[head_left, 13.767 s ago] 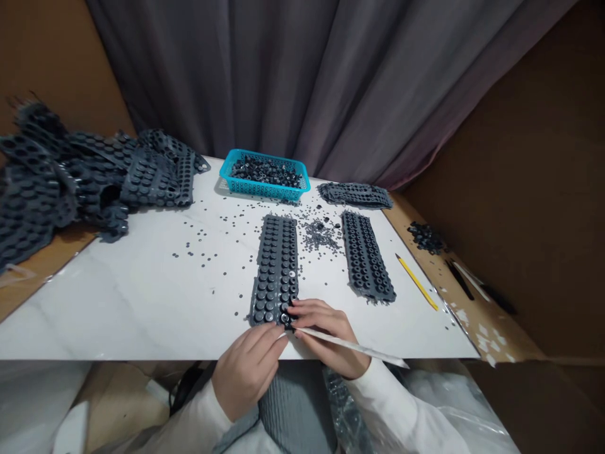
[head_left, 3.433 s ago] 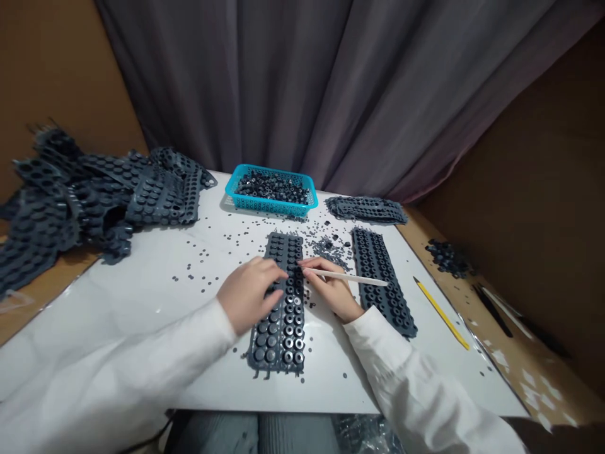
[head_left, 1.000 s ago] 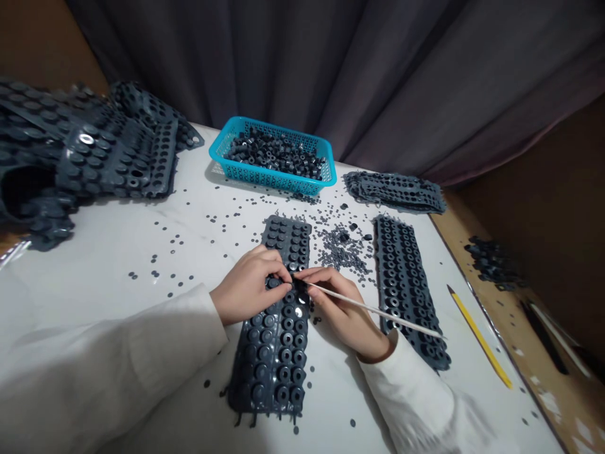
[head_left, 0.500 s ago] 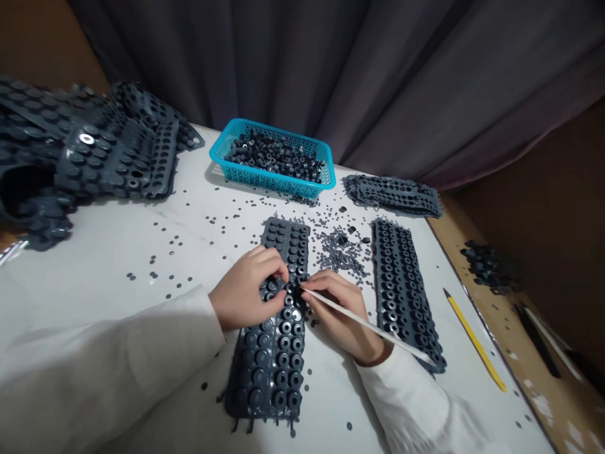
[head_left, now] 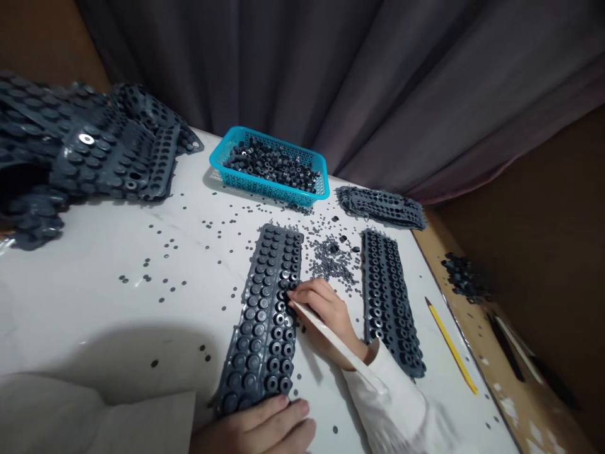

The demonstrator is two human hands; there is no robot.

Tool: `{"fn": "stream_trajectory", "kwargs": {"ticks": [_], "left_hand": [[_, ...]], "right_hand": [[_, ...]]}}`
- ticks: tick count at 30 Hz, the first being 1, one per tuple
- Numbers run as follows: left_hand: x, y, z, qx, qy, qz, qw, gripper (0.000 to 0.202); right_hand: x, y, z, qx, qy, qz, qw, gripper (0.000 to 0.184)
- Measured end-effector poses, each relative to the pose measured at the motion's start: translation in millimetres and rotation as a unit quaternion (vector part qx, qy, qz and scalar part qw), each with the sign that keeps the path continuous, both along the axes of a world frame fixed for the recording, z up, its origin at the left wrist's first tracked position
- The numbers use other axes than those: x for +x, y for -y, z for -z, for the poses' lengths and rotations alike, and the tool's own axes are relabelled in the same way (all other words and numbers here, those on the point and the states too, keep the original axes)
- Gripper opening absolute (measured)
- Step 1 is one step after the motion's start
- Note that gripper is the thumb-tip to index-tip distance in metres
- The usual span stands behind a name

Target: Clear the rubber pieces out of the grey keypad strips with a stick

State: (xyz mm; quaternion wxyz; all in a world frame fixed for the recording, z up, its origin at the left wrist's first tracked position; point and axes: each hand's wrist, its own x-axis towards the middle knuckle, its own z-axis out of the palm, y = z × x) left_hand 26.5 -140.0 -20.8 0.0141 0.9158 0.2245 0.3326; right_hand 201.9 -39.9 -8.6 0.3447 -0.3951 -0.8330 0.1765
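A long dark rubber strip of round studs lies lengthwise on the white table. My right hand rests beside its right edge, fingers closed round a thin white stick whose tip touches the strip about halfway along. My left hand lies at the strip's near end, by the table's front edge, its fingers stretched flat against the end studs. Several studs on the near right part of the strip show open holes.
A second strip lies to the right, with loose small discs between the two. A blue basket of black rings stands behind, a heap of strips at the left, a flat stack and a yellow pencil at the right.
My left hand has left the middle of the strip and drawn back to its near end. The right hand with the stick stays beside the strip. The view has shifted slightly.
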Motion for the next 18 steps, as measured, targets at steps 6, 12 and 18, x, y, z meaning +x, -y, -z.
{"fn": "stream_trajectory", "kwargs": {"ticks": [6, 12, 18], "left_hand": [[2, 4, 7.5, 0.001, 0.061, -0.029, 0.998, 0.028], [-3, 4, 7.6, 0.039, 0.031, -0.010, 0.999, 0.023], [-5, 5, 5.9, 0.034, 0.006, -0.009, 0.999, 0.018]], "right_hand": [[0, -5, -4.5, 0.055, 0.101, -0.045, 0.992, 0.012], [2, -8, -5.6, 0.104, 0.183, -0.066, 0.975, 0.021], [7, -23, -5.9, 0.082, 0.052, 0.075, 0.992, 0.022]]}}
